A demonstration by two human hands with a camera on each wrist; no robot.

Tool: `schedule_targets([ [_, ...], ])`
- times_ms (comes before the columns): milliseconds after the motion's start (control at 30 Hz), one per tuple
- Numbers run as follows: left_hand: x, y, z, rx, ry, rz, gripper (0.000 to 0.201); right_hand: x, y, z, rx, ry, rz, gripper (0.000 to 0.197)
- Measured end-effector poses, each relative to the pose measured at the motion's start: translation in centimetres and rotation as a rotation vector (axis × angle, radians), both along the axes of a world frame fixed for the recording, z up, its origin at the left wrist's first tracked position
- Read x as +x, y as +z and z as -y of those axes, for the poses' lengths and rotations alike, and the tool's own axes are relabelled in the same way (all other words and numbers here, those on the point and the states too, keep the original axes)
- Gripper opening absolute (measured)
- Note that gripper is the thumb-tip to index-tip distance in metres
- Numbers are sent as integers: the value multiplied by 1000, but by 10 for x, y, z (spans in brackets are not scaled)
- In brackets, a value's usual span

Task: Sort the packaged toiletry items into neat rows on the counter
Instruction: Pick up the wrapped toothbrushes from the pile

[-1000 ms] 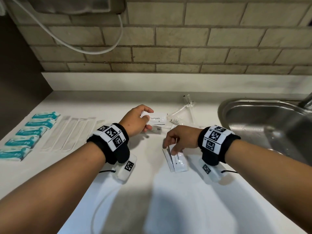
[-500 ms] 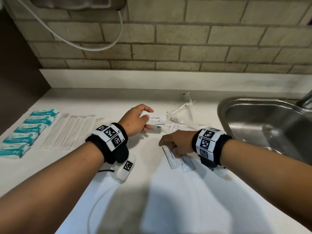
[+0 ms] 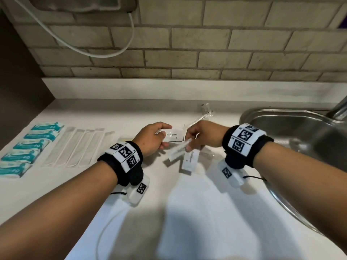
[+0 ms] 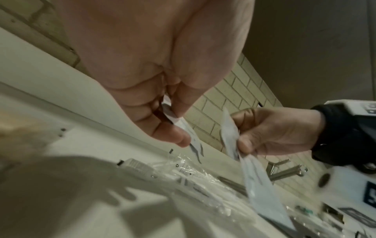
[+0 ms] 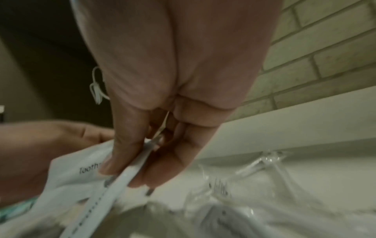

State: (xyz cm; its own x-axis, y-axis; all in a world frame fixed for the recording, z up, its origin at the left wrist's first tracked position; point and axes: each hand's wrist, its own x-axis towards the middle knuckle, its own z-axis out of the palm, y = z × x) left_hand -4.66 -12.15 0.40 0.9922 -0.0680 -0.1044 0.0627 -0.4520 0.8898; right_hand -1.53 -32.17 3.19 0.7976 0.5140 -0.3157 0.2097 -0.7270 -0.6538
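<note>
My left hand (image 3: 165, 136) pinches a white toothpaste packet (image 3: 174, 136) just above the counter; the left wrist view shows thumb and fingers (image 4: 173, 133) closed on its edge (image 4: 190, 131). Close beside it on the right, my right hand (image 3: 189, 143) holds a few long white sachets (image 3: 190, 159) that hang down off the counter. In the right wrist view the sachets (image 5: 114, 186) sit between thumb and fingers, with the toothpaste packet (image 5: 81, 173) right behind them. At the far left lie a row of teal packets (image 3: 28, 147) and a row of clear-wrapped sticks (image 3: 78, 147).
Loose clear-wrapped toothbrushes (image 3: 204, 115) lie in a heap behind my hands, near the backsplash. A steel sink (image 3: 281, 128) with a tap opens at the right, its rim close to my right wrist. A brick wall with a hanging white cable (image 3: 78, 45) rises behind.
My right hand has lifted the white sachets off the counter and brought them up and left, close to the left hand. The left hand keeps holding the toothpaste packet.
</note>
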Motion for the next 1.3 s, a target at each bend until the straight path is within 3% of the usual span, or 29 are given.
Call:
schedule_targets([
  [167,0,3,14,-254,16,-60,29,13,5,9,184,-148,-66,11],
  [333,3,14,13,-359,24,-92,25,15,-8,9,221,-220,-98,9],
  [533,3,2,14,-172,-36,-34,25,10,-12,3,219,-199,-80,14],
  [700,5,0,6,-28,-49,-46,32,12,-7,11,196,-300,60,38],
  [800,3,2,4,38,-63,-91,38,16,3,15,194,-228,67,36],
  [933,0,4,17,-6,-152,-157,40,18,18,2,129,-79,125,32],
  [1033,-3,10,31,-73,-207,-161,25,19,26,-11,67,-20,169,30],
  [1133,-2,11,35,-141,-191,-138,13,20,28,-20,62,-31,232,28],
  [1300,2,4,29,-183,-125,-78,20,16,27,-26,146,-81,344,38],
])
